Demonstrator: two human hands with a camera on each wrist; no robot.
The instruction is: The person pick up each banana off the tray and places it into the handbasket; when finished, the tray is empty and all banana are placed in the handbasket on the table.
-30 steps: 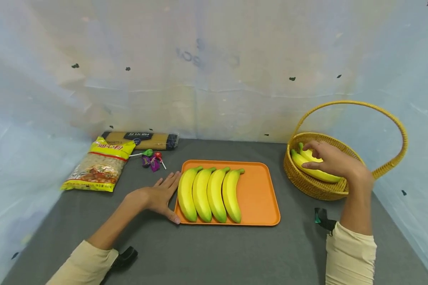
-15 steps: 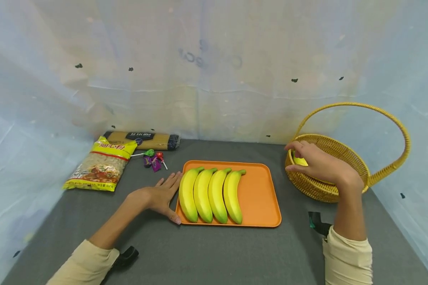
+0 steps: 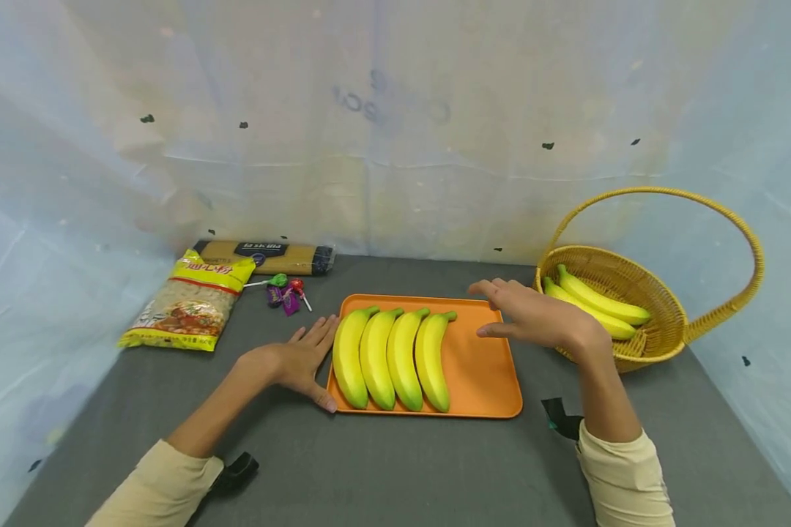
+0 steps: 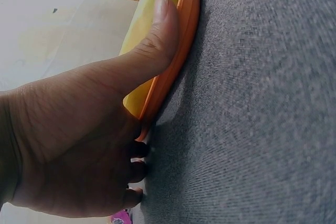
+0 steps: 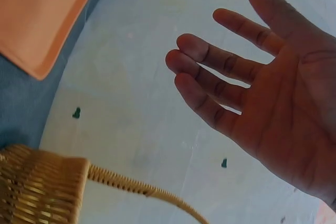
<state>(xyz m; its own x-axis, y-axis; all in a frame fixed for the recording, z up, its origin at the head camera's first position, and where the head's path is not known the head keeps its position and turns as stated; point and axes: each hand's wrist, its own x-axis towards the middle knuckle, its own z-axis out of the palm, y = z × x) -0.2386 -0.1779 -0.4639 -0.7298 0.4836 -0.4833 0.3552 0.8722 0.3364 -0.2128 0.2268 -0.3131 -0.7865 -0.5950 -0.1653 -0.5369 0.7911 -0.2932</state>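
Observation:
Several yellow bananas [image 3: 401, 360] lie side by side on the left part of an orange tray [image 3: 480, 366]. My left hand [image 3: 296, 366] rests against the tray's left edge, fingers spread; the left wrist view shows its thumb [image 4: 157, 38] over the rim beside a banana [image 4: 137, 98]. Above the tray's right edge hovers my right hand [image 3: 534, 313], holding nothing. In the right wrist view that hand [image 5: 278, 82] has its fingers apart and gently bent. Two more bananas [image 3: 600, 300] lie in the wicker basket [image 3: 659, 322] at the right.
A yellow food bag [image 3: 187, 304] and a spaghetti pack [image 3: 270, 258] lie at the back left. Close by are a green lollipop [image 3: 277, 280], a red lollipop [image 3: 296, 286] and purple-wrapped sweets [image 3: 290, 301]. The basket's tall handle [image 3: 659, 192] arches upward. A pale sheet [image 3: 422, 146] hangs behind the table.
My right hand has moved left from over the basket to the tray's right edge, with nothing in it. Both basket bananas show again. The left hand has stayed at the tray.

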